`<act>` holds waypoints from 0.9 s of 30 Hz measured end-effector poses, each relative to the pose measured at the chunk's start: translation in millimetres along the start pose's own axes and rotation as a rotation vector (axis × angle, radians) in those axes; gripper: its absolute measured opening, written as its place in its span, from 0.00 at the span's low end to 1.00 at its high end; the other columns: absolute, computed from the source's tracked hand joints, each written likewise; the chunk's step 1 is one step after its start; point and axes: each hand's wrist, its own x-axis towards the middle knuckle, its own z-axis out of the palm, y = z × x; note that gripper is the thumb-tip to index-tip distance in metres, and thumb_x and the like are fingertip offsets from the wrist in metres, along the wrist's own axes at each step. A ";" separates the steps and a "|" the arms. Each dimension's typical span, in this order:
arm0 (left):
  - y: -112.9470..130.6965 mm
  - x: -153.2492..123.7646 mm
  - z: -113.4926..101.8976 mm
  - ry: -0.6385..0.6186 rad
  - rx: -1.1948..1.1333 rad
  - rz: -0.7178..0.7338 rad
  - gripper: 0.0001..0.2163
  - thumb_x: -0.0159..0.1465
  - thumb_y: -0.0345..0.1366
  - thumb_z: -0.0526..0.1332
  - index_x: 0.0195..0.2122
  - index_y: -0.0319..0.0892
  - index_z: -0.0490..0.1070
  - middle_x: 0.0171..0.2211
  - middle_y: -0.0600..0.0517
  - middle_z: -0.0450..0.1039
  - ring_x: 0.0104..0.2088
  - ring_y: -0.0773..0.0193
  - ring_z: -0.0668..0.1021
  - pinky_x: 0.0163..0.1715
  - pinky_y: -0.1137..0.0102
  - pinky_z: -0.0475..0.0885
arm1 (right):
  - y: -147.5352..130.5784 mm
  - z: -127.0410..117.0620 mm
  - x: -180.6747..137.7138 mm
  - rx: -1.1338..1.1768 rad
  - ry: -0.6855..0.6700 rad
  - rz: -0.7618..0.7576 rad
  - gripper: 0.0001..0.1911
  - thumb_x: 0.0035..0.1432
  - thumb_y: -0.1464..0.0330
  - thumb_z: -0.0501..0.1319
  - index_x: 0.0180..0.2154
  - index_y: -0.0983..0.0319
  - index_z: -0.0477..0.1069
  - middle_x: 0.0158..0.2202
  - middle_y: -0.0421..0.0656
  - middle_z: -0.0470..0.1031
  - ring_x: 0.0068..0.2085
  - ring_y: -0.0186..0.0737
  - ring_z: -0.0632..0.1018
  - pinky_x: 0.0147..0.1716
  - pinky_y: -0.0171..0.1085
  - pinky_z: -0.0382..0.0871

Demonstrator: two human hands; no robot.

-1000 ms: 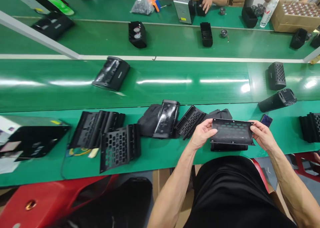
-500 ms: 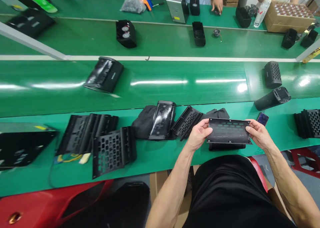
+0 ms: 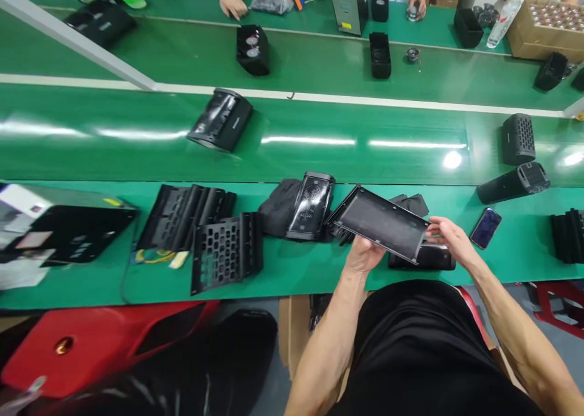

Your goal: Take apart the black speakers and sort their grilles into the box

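A flat black plastic panel [image 3: 381, 221] is held tilted above the near green bench, its left end raised. My left hand [image 3: 362, 256] grips it from underneath, fingers closed on its lower edge. My right hand [image 3: 444, 236] pinches its right end. Under the panel lies a black speaker housing [image 3: 426, 258] on the bench. Just left of it sit a mesh-fronted black speaker body [image 3: 311, 206], a black cloth [image 3: 278, 206] and a perforated grille [image 3: 340, 215].
Stacks of black perforated grilles [image 3: 210, 239] lie to the left, more grilles [image 3: 568, 236] at the far right, and a phone [image 3: 486, 227] beside my right hand. Speaker bodies [image 3: 221, 121] ride the shiny conveyor [image 3: 319, 160]. Other people's hands [image 3: 232, 3] work across the far bench.
The panel was held level between both hands; now it is tilted with its left end up, my left hand shifted beneath it. The camera view has swung slightly.
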 end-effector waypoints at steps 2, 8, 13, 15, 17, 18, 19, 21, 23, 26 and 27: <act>12.3 -2.9 -15.9 0.070 0.000 0.088 0.34 0.38 0.61 0.83 0.45 0.51 0.84 0.40 0.53 0.87 0.47 0.49 0.86 0.59 0.51 0.80 | 11.7 -9.6 0.5 -0.472 -0.064 -0.022 0.29 0.68 0.45 0.60 0.57 0.59 0.79 0.56 0.55 0.81 0.58 0.58 0.80 0.63 0.58 0.73; 33.7 -22.4 -33.4 0.113 0.039 0.197 0.45 0.43 0.75 0.74 0.56 0.51 0.82 0.53 0.46 0.86 0.60 0.39 0.82 0.60 0.48 0.79 | 26.5 -22.2 -13.8 -1.041 -0.419 0.055 0.31 0.65 0.56 0.68 0.65 0.60 0.75 0.58 0.56 0.78 0.59 0.60 0.79 0.59 0.54 0.74; 28.6 -33.5 -23.2 0.000 0.025 0.083 0.54 0.46 0.75 0.72 0.69 0.49 0.71 0.63 0.41 0.79 0.64 0.40 0.78 0.61 0.49 0.77 | 38.8 -7.0 0.2 -1.010 -0.776 0.263 0.59 0.45 0.55 0.80 0.75 0.57 0.63 0.63 0.55 0.75 0.64 0.64 0.76 0.62 0.52 0.71; 24.6 -35.2 -17.2 -0.036 0.014 0.026 0.56 0.45 0.75 0.72 0.71 0.49 0.68 0.63 0.41 0.78 0.64 0.39 0.78 0.60 0.49 0.77 | 44.4 -1.8 1.4 -0.966 -0.802 0.258 0.61 0.46 0.55 0.79 0.77 0.57 0.60 0.64 0.56 0.74 0.64 0.64 0.76 0.63 0.53 0.70; 21.6 -35.2 -10.9 -0.073 -0.003 -0.016 0.58 0.43 0.75 0.73 0.71 0.48 0.67 0.64 0.39 0.77 0.64 0.37 0.78 0.59 0.48 0.77 | 46.5 -3.4 -3.5 -0.933 -0.772 0.249 0.61 0.44 0.55 0.78 0.77 0.59 0.61 0.63 0.56 0.74 0.64 0.66 0.75 0.64 0.55 0.68; 20.8 -34.7 -7.9 -0.095 -0.017 -0.022 0.58 0.43 0.74 0.74 0.70 0.48 0.67 0.66 0.38 0.75 0.65 0.35 0.77 0.60 0.47 0.77 | 45.4 -7.7 -8.0 -0.895 -0.751 0.256 0.60 0.43 0.54 0.77 0.76 0.59 0.62 0.64 0.56 0.75 0.66 0.67 0.74 0.65 0.56 0.67; 20.2 -33.9 -5.0 -0.129 -0.035 -0.024 0.57 0.43 0.73 0.75 0.70 0.48 0.67 0.68 0.37 0.73 0.66 0.34 0.76 0.60 0.45 0.76 | 42.6 -14.3 -13.4 -0.837 -0.725 0.272 0.59 0.44 0.52 0.77 0.75 0.58 0.63 0.64 0.55 0.75 0.67 0.67 0.73 0.67 0.57 0.66; 19.6 -31.7 0.0 -0.213 -0.078 -0.013 0.54 0.45 0.71 0.76 0.69 0.49 0.69 0.73 0.37 0.67 0.69 0.31 0.73 0.61 0.43 0.75 | 31.2 -33.1 -25.9 -0.679 -0.632 0.307 0.57 0.48 0.46 0.73 0.75 0.58 0.64 0.67 0.53 0.74 0.68 0.64 0.73 0.69 0.57 0.65; 18.6 -28.3 4.0 -0.299 -0.127 0.001 0.50 0.47 0.68 0.77 0.68 0.50 0.71 0.75 0.38 0.64 0.70 0.30 0.72 0.60 0.43 0.76 | 12.0 -54.5 -38.4 -0.534 -0.469 0.328 0.55 0.53 0.40 0.68 0.75 0.57 0.63 0.69 0.52 0.74 0.66 0.62 0.76 0.68 0.57 0.68; 14.5 -20.0 9.8 -0.403 -0.170 0.005 0.45 0.51 0.63 0.78 0.67 0.50 0.73 0.74 0.38 0.66 0.69 0.30 0.74 0.58 0.45 0.78 | -28.2 -76.2 -52.5 -0.426 -0.145 0.267 0.54 0.56 0.36 0.66 0.75 0.54 0.63 0.71 0.50 0.72 0.67 0.62 0.77 0.65 0.56 0.73; 12.5 -16.2 12.6 -0.433 -0.169 0.000 0.44 0.52 0.62 0.79 0.67 0.49 0.73 0.73 0.37 0.68 0.68 0.31 0.74 0.58 0.46 0.78 | -43.3 -78.0 -55.5 -0.414 -0.057 0.220 0.53 0.57 0.36 0.66 0.75 0.53 0.62 0.71 0.49 0.72 0.67 0.62 0.76 0.65 0.55 0.74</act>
